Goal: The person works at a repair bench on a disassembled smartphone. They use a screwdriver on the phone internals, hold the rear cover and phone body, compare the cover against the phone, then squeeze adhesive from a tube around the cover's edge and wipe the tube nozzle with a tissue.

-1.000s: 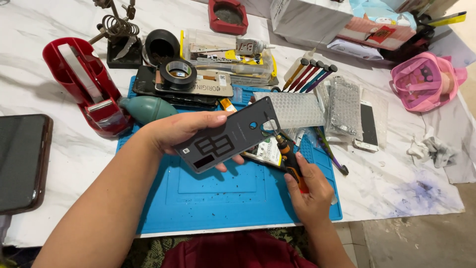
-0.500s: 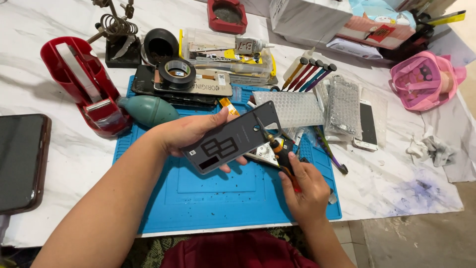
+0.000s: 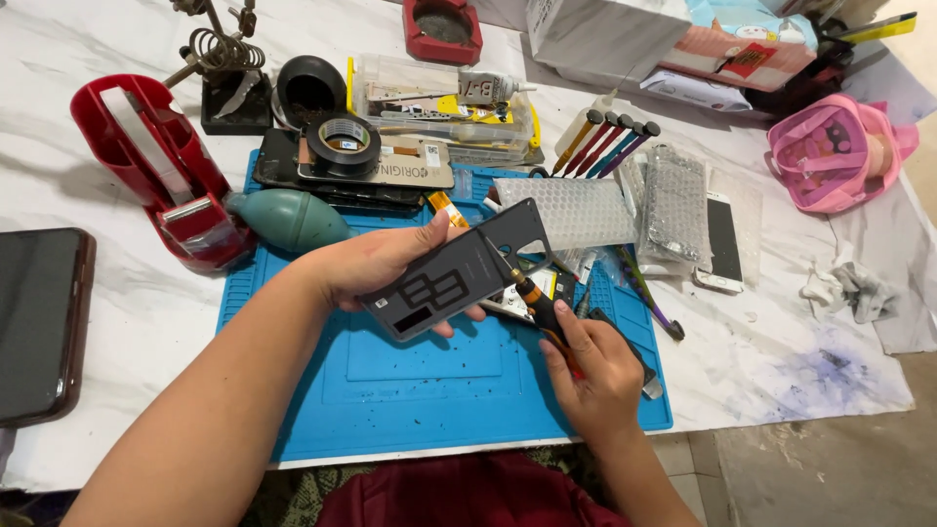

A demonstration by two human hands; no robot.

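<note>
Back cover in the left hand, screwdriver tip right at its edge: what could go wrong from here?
1. The left hand holds the dark back cover tilted off the blue mat, so a slip of the screwdriver in the right hand might scratch it.
2. The opened phone lies right beneath, so the tip could jab exposed parts.
3. Clutter crowds the mat's far edge, so a loosened small part could get lost.

Dark phone back cover (image 3: 457,278) tilted, black-orange screwdriver (image 3: 535,298) touching it.
</note>
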